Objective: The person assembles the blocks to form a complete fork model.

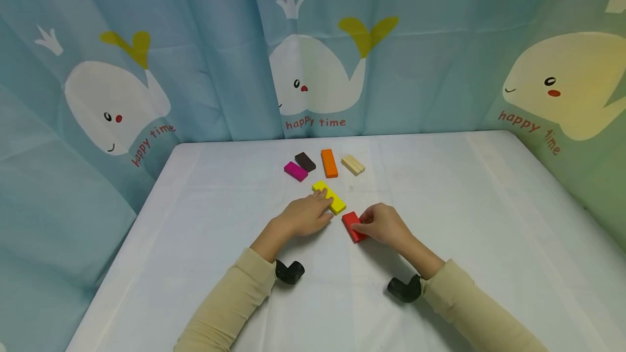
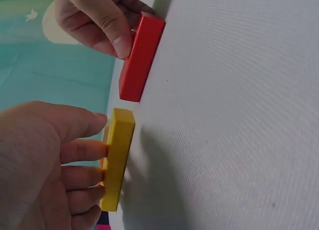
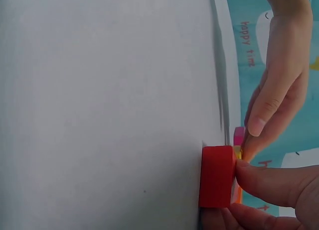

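Observation:
A long yellow block (image 1: 338,205) lies flat and slanted on the white table, and the fingertips of my left hand (image 1: 304,216) rest on it. The left fingers are nearly straight, with the thumb beside the block's near end, as the left wrist view shows. Just nearer and to the right is a red block (image 1: 351,224), which my right hand (image 1: 385,225) pinches between thumb and fingers. In the left wrist view a small gap separates the red block (image 2: 142,58) from the yellow block (image 2: 118,155). Some right fingertips are hidden behind the red block.
Farther back lie a magenta block (image 1: 295,171), a dark brown block (image 1: 305,162), an orange block (image 1: 329,163) and pale wooden blocks (image 1: 353,165) side by side. A blue curtain (image 1: 210,69) with whale prints hangs behind the white table (image 1: 205,205).

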A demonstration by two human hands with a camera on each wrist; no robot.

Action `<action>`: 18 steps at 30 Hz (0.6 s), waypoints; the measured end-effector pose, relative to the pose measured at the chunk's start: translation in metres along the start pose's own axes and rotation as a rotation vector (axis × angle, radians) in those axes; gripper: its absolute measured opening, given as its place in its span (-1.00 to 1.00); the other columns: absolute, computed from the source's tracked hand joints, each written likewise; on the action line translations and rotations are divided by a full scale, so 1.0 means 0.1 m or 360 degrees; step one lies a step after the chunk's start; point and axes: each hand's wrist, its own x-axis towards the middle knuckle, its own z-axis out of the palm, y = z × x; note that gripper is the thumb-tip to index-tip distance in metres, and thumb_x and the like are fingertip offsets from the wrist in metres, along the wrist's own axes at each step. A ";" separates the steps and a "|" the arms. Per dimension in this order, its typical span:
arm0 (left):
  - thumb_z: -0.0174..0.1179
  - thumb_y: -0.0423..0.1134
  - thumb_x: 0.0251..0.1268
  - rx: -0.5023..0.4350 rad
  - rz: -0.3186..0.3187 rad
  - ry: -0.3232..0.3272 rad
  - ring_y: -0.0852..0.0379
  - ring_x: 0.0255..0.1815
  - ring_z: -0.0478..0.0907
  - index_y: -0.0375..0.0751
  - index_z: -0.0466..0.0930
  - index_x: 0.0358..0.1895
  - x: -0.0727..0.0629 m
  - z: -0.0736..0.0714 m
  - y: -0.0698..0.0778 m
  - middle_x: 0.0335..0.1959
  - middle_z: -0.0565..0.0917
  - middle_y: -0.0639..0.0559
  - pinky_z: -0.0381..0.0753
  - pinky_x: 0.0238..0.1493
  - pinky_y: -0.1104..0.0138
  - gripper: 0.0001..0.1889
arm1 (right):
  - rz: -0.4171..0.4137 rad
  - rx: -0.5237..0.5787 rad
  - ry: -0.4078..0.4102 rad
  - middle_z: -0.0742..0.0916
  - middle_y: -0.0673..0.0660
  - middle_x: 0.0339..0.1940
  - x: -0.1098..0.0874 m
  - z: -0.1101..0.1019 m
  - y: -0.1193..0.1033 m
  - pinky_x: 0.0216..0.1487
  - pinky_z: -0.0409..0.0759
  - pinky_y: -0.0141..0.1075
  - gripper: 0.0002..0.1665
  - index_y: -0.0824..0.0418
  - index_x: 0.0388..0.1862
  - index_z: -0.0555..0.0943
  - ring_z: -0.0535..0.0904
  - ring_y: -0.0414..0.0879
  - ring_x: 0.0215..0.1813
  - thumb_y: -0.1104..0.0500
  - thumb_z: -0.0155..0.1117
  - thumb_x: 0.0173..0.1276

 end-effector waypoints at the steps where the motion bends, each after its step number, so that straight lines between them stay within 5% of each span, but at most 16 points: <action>1: -0.17 -0.01 0.43 -0.0002 -0.0001 -0.0005 0.06 0.41 -0.02 -0.17 0.20 0.37 0.00 -0.01 0.00 0.42 0.07 -0.10 0.06 0.33 0.20 -0.47 | -0.0004 0.0001 0.0002 0.62 0.07 -0.47 0.00 0.00 0.00 -0.45 0.46 -0.32 -0.64 0.37 -0.34 0.64 0.46 -0.11 -0.44 0.07 0.41 0.08; 18: -0.19 -0.05 0.45 -0.0074 0.0159 0.0050 0.11 0.40 0.01 -0.16 0.26 0.34 -0.01 0.04 -0.08 0.40 0.13 -0.04 0.02 0.34 0.26 -0.52 | -0.0009 0.0052 0.0043 0.62 0.07 -0.50 -0.07 0.04 -0.01 -0.49 0.45 -0.33 -0.67 0.36 -0.38 0.63 0.45 -0.11 -0.47 0.10 0.42 0.07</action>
